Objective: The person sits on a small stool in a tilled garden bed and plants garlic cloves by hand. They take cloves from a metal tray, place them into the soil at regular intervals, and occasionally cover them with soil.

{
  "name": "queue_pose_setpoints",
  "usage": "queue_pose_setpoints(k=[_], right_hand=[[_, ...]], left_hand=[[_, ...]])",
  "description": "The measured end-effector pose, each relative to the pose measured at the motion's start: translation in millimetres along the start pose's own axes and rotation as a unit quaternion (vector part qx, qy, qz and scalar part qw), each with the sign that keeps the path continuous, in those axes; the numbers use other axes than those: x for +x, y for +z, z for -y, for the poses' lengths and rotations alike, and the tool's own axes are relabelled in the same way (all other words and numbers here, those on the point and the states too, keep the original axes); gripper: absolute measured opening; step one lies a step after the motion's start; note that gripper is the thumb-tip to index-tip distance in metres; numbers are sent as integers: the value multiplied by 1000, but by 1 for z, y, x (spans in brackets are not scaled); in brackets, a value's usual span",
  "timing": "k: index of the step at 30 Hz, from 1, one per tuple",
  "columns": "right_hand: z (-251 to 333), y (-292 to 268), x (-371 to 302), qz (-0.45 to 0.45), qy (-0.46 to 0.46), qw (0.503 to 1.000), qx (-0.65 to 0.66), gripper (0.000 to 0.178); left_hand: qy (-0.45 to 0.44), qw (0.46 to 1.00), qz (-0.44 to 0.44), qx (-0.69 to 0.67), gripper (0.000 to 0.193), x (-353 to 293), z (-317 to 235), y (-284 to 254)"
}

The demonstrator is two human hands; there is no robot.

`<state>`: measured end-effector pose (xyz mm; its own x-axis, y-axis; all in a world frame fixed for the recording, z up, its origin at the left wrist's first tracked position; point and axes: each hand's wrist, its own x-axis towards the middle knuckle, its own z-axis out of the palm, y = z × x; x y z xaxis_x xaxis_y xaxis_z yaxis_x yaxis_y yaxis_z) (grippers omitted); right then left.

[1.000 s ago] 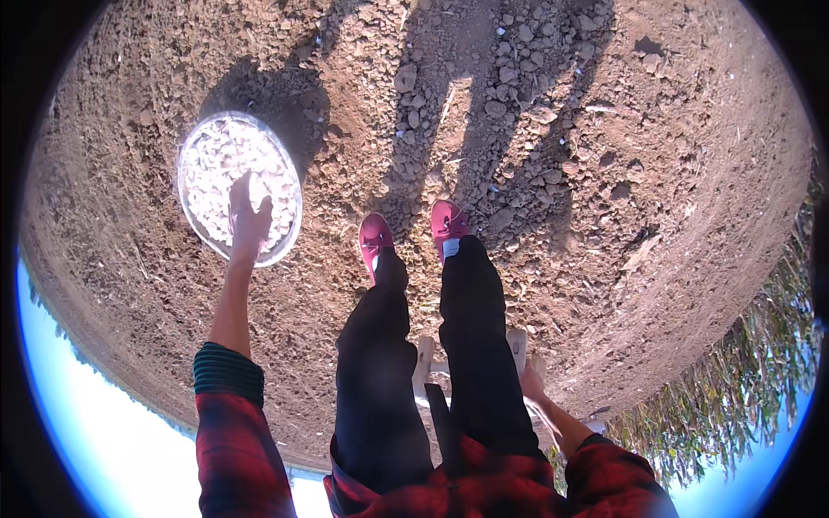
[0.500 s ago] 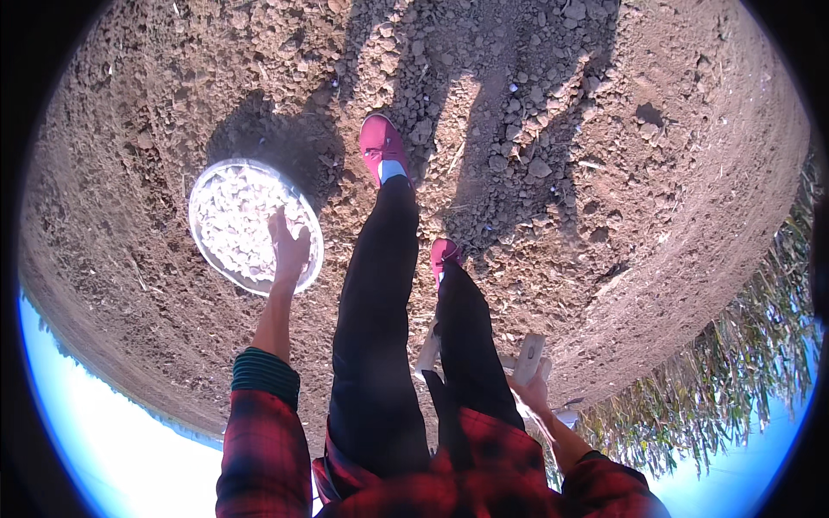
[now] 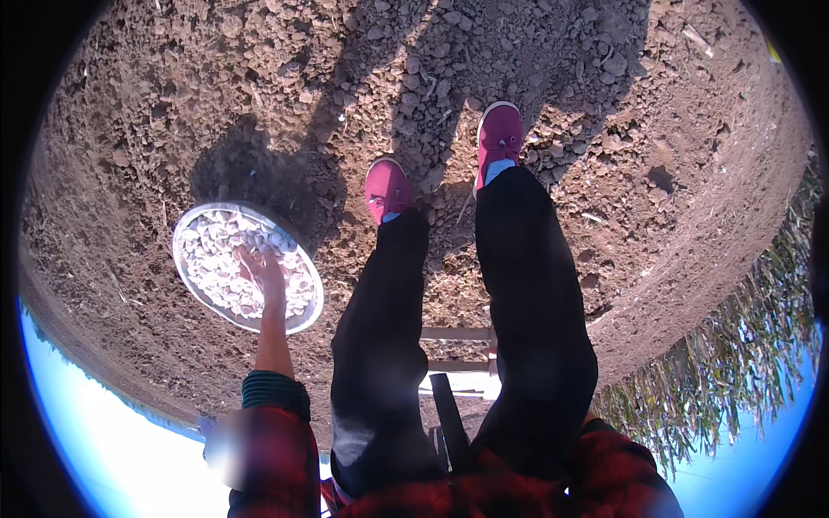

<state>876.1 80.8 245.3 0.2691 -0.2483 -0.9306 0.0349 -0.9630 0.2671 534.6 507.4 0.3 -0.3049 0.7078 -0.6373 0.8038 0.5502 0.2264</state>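
My left hand (image 3: 266, 274) reaches into a round pale basin (image 3: 183, 274) at the left, its fingers apart and resting among the contents. The basin is filled with many small whitish pieces that look like garlic cloves (image 3: 223, 285). It tilts slightly, and my fingertips are partly sunk in the cloves. Of my right arm, the plaid sleeve (image 3: 617, 470) shows at the lower right; my right hand is hidden behind my right thigh.
Clod-strewn bare soil (image 3: 691, 216) spreads all around. My two feet in pink shoes (image 3: 499, 136) stand on it. Behind my legs is a wooden frame (image 3: 456, 333), with a pale surface below. Dry stalks (image 3: 721, 371) line the right edge.
My right foot has stepped forward past the left. My right hand, earlier seen holding a wooden piece, has gone out of sight. The basin sits lower in view, with my left hand still in it.
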Motion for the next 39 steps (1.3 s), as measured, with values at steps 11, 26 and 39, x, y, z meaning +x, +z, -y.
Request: queue_pose_setpoints(k=[11, 26, 39], right_hand=[[52, -66, 101, 8, -56, 994, -90, 81], [125, -140, 220, -41, -252, 946, -198, 70], [423, -231, 37, -174, -657, 692, -242, 54]], left_hand=[[-7, 974, -117, -195, 76, 24, 37, 32], [27, 915, -121, -385, 51, 23, 67, 6], [221, 746, -63, -625, 35, -92, 23, -69]])
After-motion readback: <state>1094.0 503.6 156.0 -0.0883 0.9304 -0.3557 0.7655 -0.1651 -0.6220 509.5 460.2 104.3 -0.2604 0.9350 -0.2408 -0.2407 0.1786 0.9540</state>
